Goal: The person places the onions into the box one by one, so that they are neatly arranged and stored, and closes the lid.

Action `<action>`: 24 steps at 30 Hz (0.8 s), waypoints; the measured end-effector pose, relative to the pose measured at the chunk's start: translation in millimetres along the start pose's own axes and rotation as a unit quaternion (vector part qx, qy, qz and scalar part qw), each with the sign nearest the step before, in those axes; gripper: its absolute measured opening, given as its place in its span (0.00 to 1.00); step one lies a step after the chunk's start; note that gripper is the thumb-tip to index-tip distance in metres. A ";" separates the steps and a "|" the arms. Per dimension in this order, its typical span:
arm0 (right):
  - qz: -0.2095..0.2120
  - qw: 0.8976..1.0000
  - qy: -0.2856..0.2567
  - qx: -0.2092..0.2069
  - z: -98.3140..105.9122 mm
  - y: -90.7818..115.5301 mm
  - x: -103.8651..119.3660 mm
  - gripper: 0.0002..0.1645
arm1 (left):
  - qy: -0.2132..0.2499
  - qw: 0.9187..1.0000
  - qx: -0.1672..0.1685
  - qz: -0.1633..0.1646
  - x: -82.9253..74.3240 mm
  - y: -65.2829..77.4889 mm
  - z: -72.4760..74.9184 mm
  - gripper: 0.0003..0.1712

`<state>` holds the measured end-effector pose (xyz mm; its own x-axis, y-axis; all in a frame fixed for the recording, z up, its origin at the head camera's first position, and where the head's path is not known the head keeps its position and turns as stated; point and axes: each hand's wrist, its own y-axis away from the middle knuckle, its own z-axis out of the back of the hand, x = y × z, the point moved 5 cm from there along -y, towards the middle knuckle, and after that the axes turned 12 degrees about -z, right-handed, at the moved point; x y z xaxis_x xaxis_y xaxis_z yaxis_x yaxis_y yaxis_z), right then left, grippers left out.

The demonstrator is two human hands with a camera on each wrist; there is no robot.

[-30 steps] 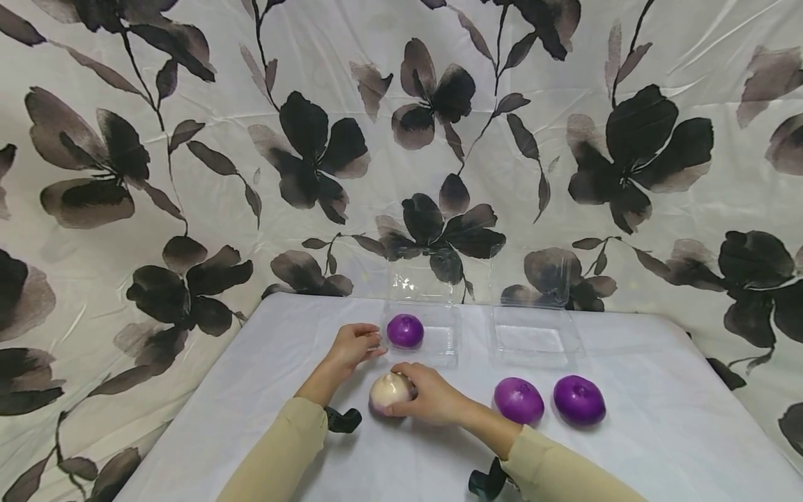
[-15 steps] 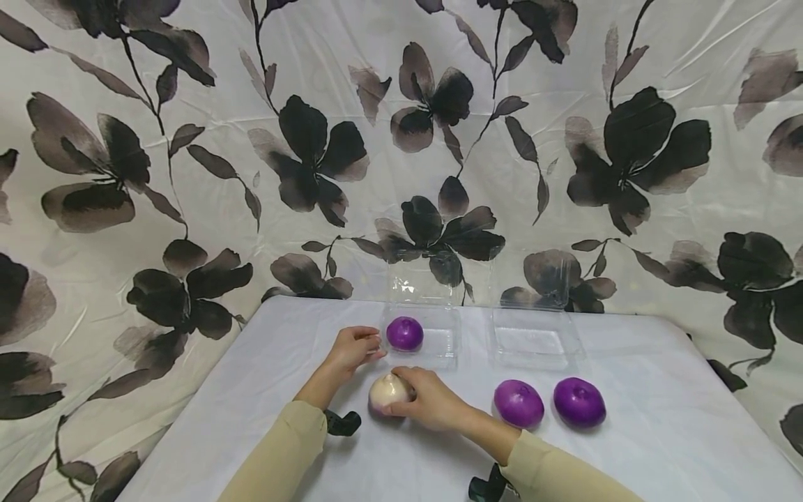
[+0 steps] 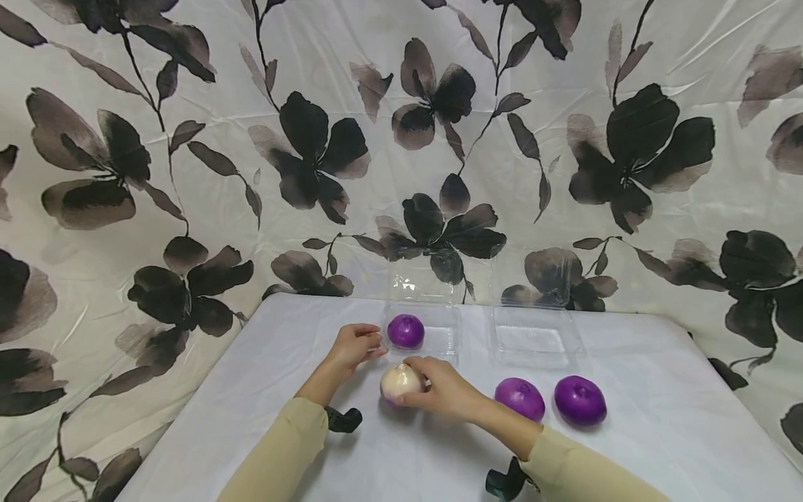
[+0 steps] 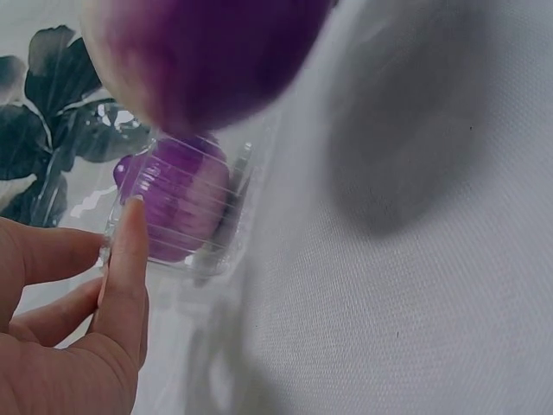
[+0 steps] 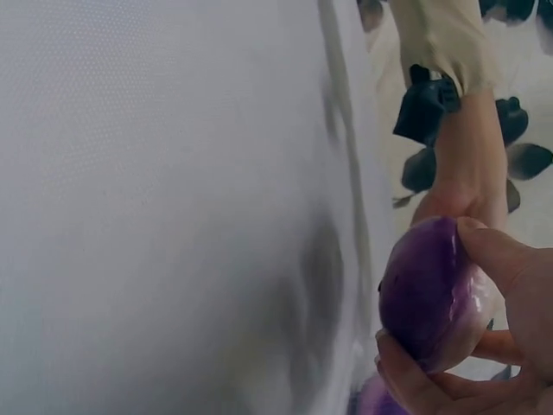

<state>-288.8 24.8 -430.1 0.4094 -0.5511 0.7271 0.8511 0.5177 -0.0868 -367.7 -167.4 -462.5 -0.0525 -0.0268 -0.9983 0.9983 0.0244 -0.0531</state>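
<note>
My right hand (image 3: 447, 390) grips a white-and-purple onion (image 3: 399, 383), thumb on one side and fingers on the other. In the right wrist view, the held onion (image 5: 432, 290) shows its purple side, above the cloth. A clear plastic container (image 3: 442, 340) with its lid raised stands just beyond. Inside it, on the left, sits a purple onion (image 3: 406, 331). My left hand (image 3: 353, 348) is at the container's left edge; the left wrist view shows its thumb and finger pinching the thin plastic rim (image 4: 107, 246). The held onion looms at the top of that view.
A second clear container (image 3: 536, 340), lid up, stands to the right of the first with nothing seen inside. Two purple onions, one lighter (image 3: 520, 399) and one darker (image 3: 580, 401), lie near my right forearm. A white cloth (image 3: 251, 418) covers the table; a floral curtain hangs behind.
My right hand has lifted the onion off the cloth and moved it a little forward and right, towards the first container. The left hand stays at the container's edge.
</note>
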 end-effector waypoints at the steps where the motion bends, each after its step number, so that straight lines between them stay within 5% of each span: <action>1: 0.002 1.000 -0.001 -0.001 2.9 0.4 0.2 0.30 | 0.001 1.000 0.000 -0.002 -0.5 -0.4 0.2 0.22; 24: -0.061 0.997 -0.006 -0.046 69.5 -10.6 -15.0 0.34 | -0.015 1.000 0.005 0.007 0.5 -2.3 0.7 0.22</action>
<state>-326.8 73.0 -392.7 0.2966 -0.5980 0.7446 0.9216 0.3837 -0.0589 -370.0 -168.1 -462.9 -0.0375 -0.0575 -0.9976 0.9992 0.0141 -0.0384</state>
